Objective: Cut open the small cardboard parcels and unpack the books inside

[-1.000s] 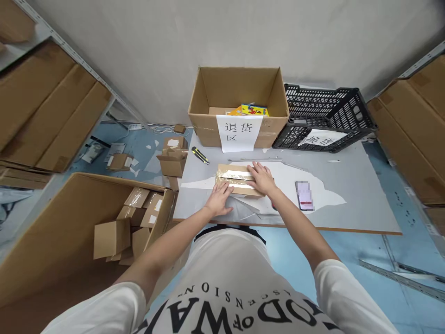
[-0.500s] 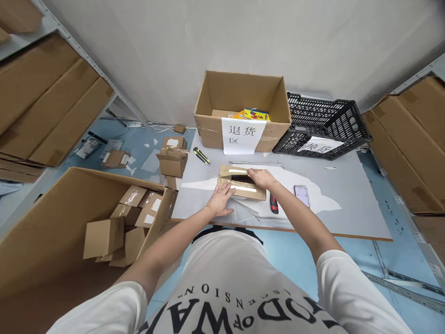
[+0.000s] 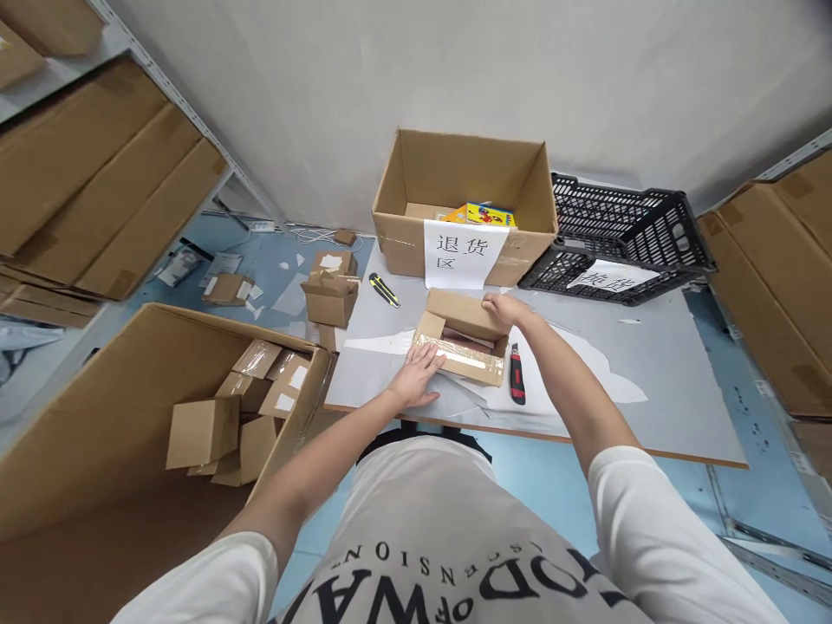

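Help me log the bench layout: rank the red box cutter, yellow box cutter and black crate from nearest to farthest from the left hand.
1. Red box cutter, to the right of the left hand.
2. Yellow box cutter, beyond it, table's left.
3. Black crate, far right corner.

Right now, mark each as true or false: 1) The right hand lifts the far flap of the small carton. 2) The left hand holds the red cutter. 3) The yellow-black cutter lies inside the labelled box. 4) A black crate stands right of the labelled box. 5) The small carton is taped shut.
1) True: the right hand raises the far flap of the small carton.
2) False: the left hand presses the carton's near side; the red cutter lies on the table, untouched.
3) False: the yellow-black cutter lies on the table, left of the labelled box.
4) True: the black crate stands there.
5) False: its far flap is up.
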Available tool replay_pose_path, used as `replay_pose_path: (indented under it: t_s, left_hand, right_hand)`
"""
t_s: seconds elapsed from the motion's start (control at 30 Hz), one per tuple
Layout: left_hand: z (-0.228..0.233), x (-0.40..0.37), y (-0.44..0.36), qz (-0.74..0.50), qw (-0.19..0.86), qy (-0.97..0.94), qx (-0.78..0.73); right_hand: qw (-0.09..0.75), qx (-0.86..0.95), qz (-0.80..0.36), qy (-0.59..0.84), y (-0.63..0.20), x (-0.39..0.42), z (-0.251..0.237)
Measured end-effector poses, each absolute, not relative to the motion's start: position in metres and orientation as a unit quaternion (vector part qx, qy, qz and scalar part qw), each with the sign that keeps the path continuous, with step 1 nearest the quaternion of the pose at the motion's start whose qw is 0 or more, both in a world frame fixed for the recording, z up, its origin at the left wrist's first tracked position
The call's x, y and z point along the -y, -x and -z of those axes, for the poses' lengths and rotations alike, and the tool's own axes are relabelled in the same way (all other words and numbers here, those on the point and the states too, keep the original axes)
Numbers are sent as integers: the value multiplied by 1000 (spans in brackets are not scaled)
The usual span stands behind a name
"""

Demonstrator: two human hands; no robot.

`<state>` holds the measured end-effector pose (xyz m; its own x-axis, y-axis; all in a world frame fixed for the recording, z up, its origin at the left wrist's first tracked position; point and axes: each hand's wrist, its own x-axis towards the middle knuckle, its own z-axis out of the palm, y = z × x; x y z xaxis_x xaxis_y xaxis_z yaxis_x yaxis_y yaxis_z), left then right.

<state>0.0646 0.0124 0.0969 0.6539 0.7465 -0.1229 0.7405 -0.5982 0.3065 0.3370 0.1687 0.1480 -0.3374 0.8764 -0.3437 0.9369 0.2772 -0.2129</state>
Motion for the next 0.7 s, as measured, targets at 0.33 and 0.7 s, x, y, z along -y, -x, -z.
replay_pose_path:
  t_s: [0.33, 0.7]
  left_hand:
    - [-99, -29, -58, -11, 148, -893, -425]
    - [-108, -113, -16, 27, 208, -903, -374]
  right_hand:
    - [-62, -738, 33, -672, -320, -134, -107]
    - [18, -884, 85, -460, -283, -55, -137]
